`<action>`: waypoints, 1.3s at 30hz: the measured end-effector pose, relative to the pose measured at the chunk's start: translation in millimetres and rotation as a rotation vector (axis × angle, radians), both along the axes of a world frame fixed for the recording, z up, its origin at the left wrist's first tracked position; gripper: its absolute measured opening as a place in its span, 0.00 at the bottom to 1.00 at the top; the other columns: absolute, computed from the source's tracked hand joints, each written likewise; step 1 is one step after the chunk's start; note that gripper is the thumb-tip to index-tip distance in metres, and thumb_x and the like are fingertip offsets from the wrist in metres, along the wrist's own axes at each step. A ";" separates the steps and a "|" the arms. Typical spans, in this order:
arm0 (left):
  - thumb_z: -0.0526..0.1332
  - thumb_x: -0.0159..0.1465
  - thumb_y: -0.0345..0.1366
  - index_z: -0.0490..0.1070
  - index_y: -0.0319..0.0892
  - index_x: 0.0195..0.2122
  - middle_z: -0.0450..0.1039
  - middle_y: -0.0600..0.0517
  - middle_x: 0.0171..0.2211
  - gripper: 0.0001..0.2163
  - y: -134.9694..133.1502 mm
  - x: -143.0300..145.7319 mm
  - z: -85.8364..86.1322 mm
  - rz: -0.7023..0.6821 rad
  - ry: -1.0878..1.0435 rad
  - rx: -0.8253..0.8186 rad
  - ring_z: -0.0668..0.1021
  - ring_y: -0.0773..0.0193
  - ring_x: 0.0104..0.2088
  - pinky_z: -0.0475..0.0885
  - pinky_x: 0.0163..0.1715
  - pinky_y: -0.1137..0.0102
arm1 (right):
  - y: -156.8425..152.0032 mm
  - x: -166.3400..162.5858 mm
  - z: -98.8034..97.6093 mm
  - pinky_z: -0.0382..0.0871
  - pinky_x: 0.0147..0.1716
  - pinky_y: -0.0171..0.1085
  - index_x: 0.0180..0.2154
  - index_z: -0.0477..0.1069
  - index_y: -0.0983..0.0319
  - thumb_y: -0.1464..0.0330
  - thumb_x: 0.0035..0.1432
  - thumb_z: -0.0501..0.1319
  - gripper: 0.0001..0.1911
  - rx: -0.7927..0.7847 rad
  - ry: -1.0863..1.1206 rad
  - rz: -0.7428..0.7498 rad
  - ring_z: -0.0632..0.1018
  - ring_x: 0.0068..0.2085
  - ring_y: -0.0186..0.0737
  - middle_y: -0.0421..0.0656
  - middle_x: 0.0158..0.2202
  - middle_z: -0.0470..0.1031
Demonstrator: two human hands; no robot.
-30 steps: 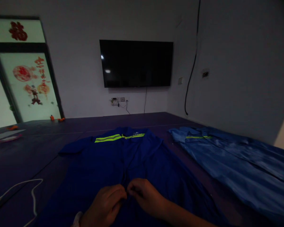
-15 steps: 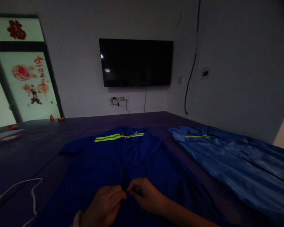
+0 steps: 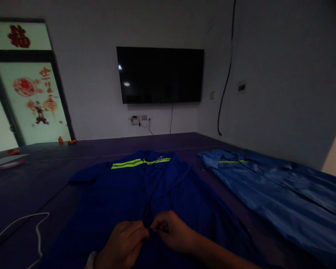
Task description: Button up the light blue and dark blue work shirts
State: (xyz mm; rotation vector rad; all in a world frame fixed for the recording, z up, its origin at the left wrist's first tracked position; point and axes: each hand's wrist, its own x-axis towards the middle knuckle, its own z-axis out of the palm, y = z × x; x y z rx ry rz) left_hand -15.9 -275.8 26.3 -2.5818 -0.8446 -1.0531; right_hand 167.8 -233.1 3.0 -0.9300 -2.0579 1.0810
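1. At the bottom middle of the head view, the left hand (image 3: 126, 243) and the right hand (image 3: 172, 233) meet fingertip to fingertip over the front opening of a dark blue jacket (image 3: 184, 194).
2. Both hands are curled narrow. The fingers of each pinch the cloth at the jacket's centre seam, knuckles up. What exactly sits between the fingertips is too dark to tell.
3. The dark blue jacket lies spread flat on a dark purple surface (image 3: 30, 179), directly in front of the person. Its collar end points toward the far wall and its short sleeves are laid out to either side.
4. A yellow reflective stripe (image 3: 127, 163) runs across the jacket near the far end, well apart from the hands.
5. To the right, a lighter blue jacket (image 3: 268, 186) lies flat on the same surface, beside the dark one and not touching it.
6. To the left of the hands, a white cable (image 3: 30, 220) curls on the surface.
7. On the far wall hangs a black television (image 3: 160, 74), with a wall socket (image 3: 140, 118) below it.
8. At far left stands a glass door (image 3: 30, 101) with red paper decorations.
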 end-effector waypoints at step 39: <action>0.48 0.58 0.23 0.67 0.44 0.33 0.72 0.55 0.26 0.12 4.2 -3.9 -0.6 -0.002 -0.014 -0.018 0.73 0.70 0.24 0.65 0.25 0.76 | -11.9 2.0 17.5 0.60 0.26 0.29 0.26 0.73 0.63 0.75 0.49 0.55 0.09 0.337 0.007 0.019 0.70 0.26 0.32 0.40 0.24 0.71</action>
